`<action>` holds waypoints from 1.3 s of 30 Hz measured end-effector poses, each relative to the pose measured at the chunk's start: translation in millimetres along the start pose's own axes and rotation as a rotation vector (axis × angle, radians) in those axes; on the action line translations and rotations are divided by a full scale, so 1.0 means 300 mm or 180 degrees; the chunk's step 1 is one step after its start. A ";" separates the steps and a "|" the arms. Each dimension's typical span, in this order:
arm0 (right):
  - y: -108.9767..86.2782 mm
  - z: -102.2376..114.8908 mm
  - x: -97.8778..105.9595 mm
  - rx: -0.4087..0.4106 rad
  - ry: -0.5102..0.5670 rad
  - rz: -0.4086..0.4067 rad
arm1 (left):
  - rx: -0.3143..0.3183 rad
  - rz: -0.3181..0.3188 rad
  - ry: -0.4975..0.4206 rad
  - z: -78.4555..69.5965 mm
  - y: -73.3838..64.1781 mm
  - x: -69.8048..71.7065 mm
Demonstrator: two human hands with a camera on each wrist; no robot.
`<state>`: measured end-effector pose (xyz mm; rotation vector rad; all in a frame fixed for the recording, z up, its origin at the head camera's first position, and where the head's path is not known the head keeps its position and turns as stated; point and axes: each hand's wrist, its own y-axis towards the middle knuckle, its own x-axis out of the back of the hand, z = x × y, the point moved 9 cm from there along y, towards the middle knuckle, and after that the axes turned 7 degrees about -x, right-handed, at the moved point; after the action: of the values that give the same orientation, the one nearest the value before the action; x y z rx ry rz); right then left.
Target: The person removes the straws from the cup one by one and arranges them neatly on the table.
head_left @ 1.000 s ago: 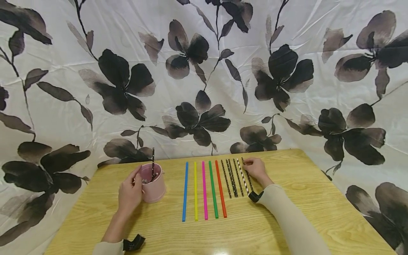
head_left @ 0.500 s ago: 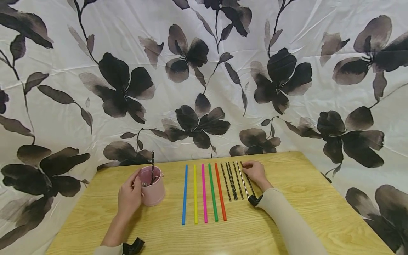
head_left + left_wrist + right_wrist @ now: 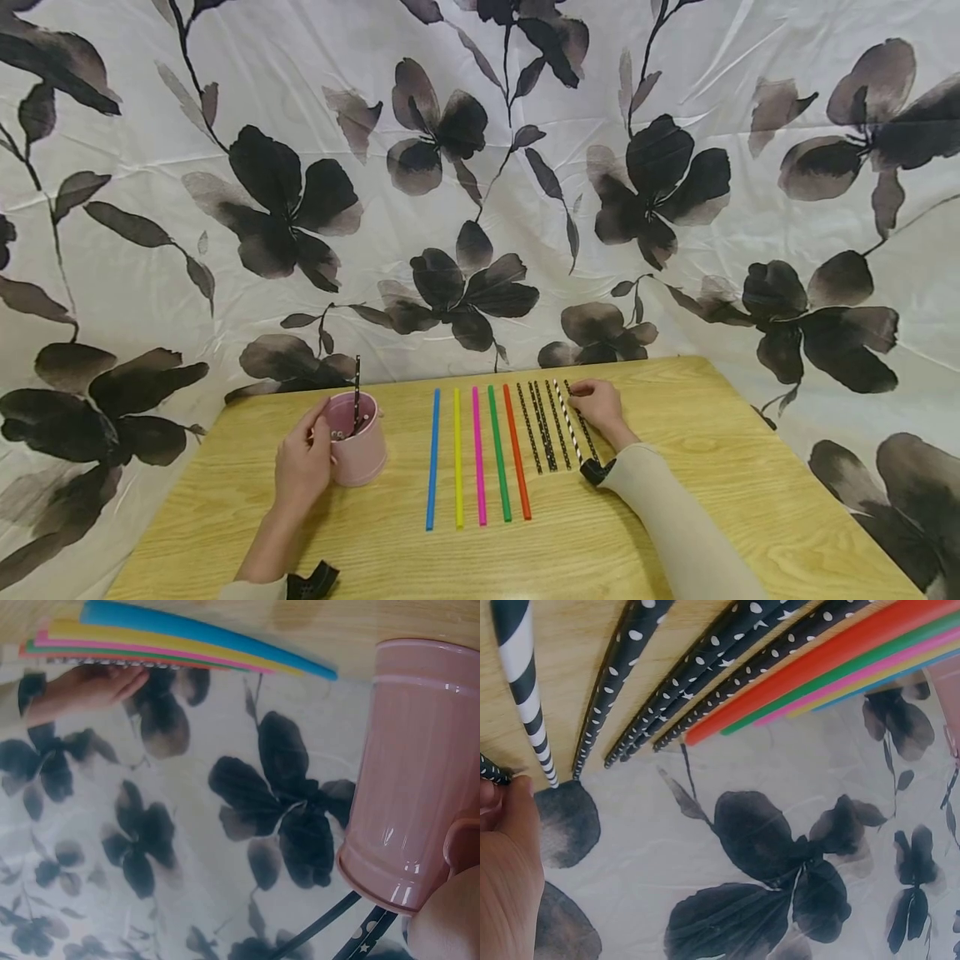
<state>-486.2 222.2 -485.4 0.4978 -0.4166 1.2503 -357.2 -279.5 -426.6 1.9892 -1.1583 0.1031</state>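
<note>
Right of lower centre, the right hand (image 3: 600, 406) pinches a dotted straw (image 3: 588, 436) near its far end; likely light and crushable, it wants gentle pressure there. Lower left, the left hand (image 3: 302, 460) grips a pink bucket (image 3: 362, 458).

A glossy pink bucket (image 3: 359, 457) stands upright, its rim gripped by the left hand (image 3: 303, 458), with a white-marked black straw (image 3: 357, 392) rising out of it. From my remote post I see the right hand (image 3: 600, 406) pinch the far end of a white-dotted black straw (image 3: 587, 428). Just beside it lies a black-and-white striped straw (image 3: 567, 422). Next come four slim black straws (image 3: 528, 429) with white dots or stars, the middle two touching. Beyond, longer and spaced apart, lie plain red (image 3: 517, 450), green (image 3: 499, 454), pink (image 3: 479, 458), yellow (image 3: 458, 458) and blue (image 3: 432, 458) straws.
</note>
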 end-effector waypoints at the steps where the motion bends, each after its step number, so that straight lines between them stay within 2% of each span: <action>1: 0.001 0.000 -0.001 -0.0002 0.0003 0.0001 | 0.0006 -0.0004 0.0001 -0.001 0.000 0.002; 7: 0.009 0.005 -0.006 -0.0008 0.0040 0.0007 | 0.0004 -0.0035 0.0022 -0.002 0.001 0.011; 19: 0.000 -0.006 0.001 -0.0063 0.0070 -0.0017 | -0.0083 -0.0050 0.0048 -0.012 0.003 -0.002; 26: 0.003 0.006 -0.011 0.0011 0.0125 0.0027 | -0.0036 -0.0062 0.0055 -0.005 0.009 0.003; 39: 0.002 0.002 -0.015 -0.0012 0.0124 0.0012 | -0.0054 -0.0014 0.0044 -0.004 0.005 -0.001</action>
<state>-488.1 218.3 -487.2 0.4692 -0.3871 1.2606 -358.1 -278.7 -425.0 1.9732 -1.1423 0.1042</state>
